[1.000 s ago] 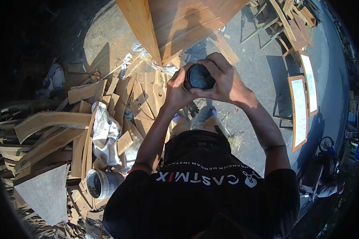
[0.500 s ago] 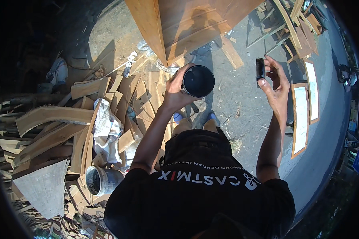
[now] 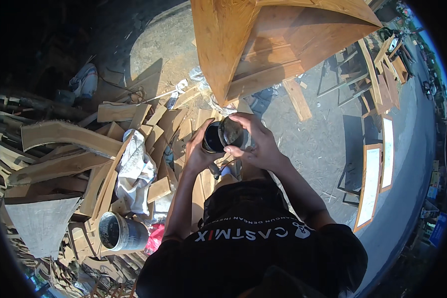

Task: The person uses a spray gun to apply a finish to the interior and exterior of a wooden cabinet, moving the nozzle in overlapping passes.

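In front of my body, my left hand (image 3: pixel 197 153) is wrapped round the left side of a dark, open-topped round can (image 3: pixel 212 137). Its inside looks black. My right hand (image 3: pixel 257 141) grips a dark, round lid (image 3: pixel 232 133) by its edge, thumb at the near side and fingers at the far side. The lid is tilted and covers the right part of the can's mouth. Whether the two rims touch, I cannot tell.
Beyond my hands stands a large varnished wooden piece (image 3: pixel 268 49). Wood offcuts (image 3: pixel 67 136), a white sack (image 3: pixel 135 166) and a stained bucket (image 3: pixel 121 232) lie to the left. At the right stand wood-framed white panels (image 3: pixel 369 186) beside a road (image 3: pixel 407 164).
My right hand has brought the lid left, from well apart to over the can. The can sits lower and further left in view. The view has shifted, showing more of the wooden piece.
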The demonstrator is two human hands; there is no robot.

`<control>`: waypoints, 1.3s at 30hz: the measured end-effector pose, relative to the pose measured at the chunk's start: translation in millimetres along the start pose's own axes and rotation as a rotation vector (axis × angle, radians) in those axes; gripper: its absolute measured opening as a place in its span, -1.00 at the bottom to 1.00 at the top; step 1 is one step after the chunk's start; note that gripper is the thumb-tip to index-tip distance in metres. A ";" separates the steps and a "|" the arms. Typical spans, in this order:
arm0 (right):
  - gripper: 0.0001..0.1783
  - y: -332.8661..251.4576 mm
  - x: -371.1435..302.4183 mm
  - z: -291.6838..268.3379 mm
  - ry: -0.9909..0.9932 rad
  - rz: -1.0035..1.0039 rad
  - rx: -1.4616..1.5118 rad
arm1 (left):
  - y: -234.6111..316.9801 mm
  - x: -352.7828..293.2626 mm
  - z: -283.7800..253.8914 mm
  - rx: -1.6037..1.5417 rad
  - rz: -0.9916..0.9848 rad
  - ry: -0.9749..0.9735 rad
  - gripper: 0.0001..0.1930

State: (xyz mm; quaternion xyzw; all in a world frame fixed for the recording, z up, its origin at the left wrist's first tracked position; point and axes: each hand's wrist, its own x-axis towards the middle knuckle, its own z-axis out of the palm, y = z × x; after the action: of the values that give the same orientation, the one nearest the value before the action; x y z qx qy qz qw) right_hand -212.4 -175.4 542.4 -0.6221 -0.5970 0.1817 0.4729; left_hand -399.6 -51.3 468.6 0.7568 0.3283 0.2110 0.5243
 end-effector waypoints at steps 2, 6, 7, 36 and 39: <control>-0.14 -3.6 38.6 24.6 -0.196 0.023 -0.030 | -12.9 6.7 -10.2 -0.006 -0.027 0.023 -0.24; -0.23 50.9 86.8 90.6 -0.235 -0.232 -0.329 | -46.0 36.3 -37.0 0.029 -0.040 0.137 -0.44; -0.24 61.0 104.4 99.8 -0.268 -0.265 -0.330 | -59.2 47.9 -42.5 -0.025 -0.047 0.192 -0.45; -0.27 232.0 628.9 159.6 0.151 0.030 -0.210 | -209.0 663.0 -310.1 -0.108 0.109 -0.256 -0.11; -0.22 281.4 723.6 190.9 0.099 0.049 -0.266 | -202.1 733.6 -348.8 0.041 0.330 -0.210 -0.10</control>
State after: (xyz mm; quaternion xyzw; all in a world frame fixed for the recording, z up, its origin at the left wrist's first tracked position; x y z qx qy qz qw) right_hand -42.7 602.3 467.9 -0.7019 -0.5764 0.0816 0.4105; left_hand -176.7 751.6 387.9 0.8286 0.1477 0.2073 0.4986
